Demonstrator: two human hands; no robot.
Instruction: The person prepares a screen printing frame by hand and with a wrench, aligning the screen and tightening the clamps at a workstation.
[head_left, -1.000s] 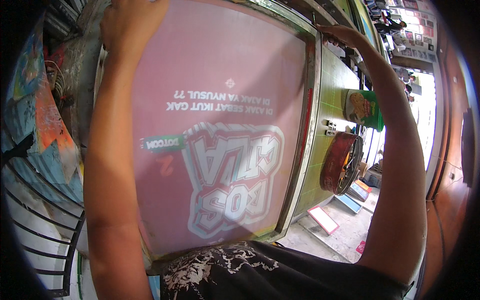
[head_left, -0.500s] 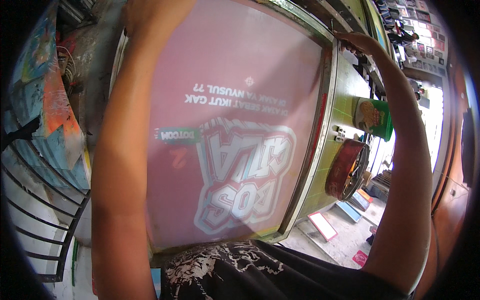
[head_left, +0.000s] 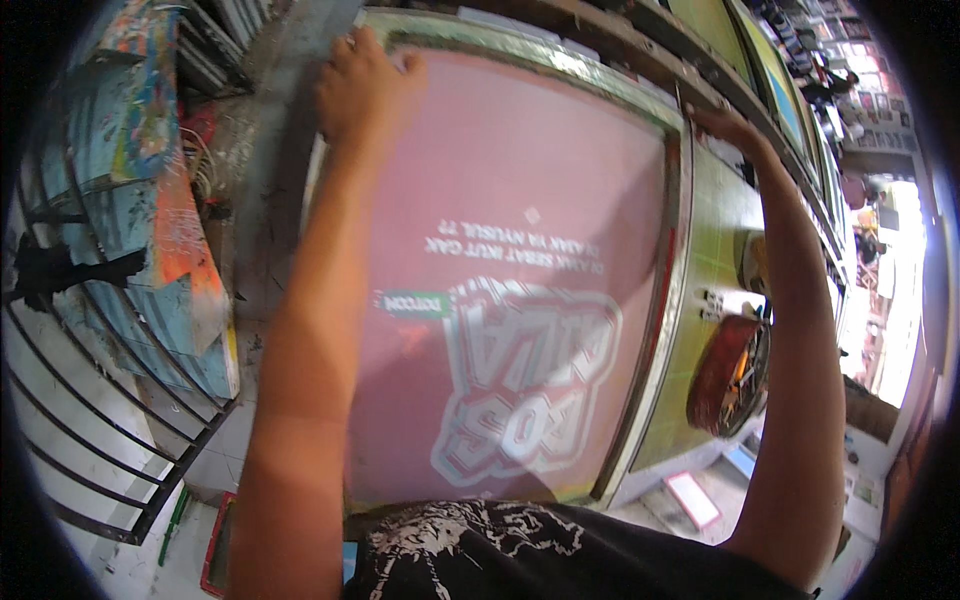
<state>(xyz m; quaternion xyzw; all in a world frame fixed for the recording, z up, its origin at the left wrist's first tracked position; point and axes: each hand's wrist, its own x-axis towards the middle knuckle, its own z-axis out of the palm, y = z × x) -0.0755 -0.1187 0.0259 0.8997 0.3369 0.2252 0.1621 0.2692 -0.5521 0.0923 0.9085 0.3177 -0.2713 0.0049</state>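
A large screen-printing screen (head_left: 520, 140) with pink mesh, pale reversed lettering and a metal frame lies before me. My left hand (head_left: 368, 82) is on its upper left corner, fingers bent over the frame edge. At the upper right corner my right hand (head_left: 718, 124) has curled fingers at the frame; their grip is partly hidden. A red round tin (head_left: 712, 377) holding small items stands on the green board (head_left: 662, 420) to the right. A tub (head_left: 752, 262) is mostly behind my right forearm. My dark printed shirt (head_left: 560, 555) covers the screen's near edge.
Painted blue and orange panels (head_left: 180, 260) and curved black metal bars (head_left: 130, 470) are on the left. A wooden rail (head_left: 640, 50) runs past the screen's far edge. A small pink-rimmed board (head_left: 692, 500) lies at lower right. A distant person (head_left: 838, 88) is at upper right.
The view has shifted, so more floor and panels show at left and the screen's whole far edge shows. My left hand's fingers have come into full view; both hands remain at the screen's far corners.
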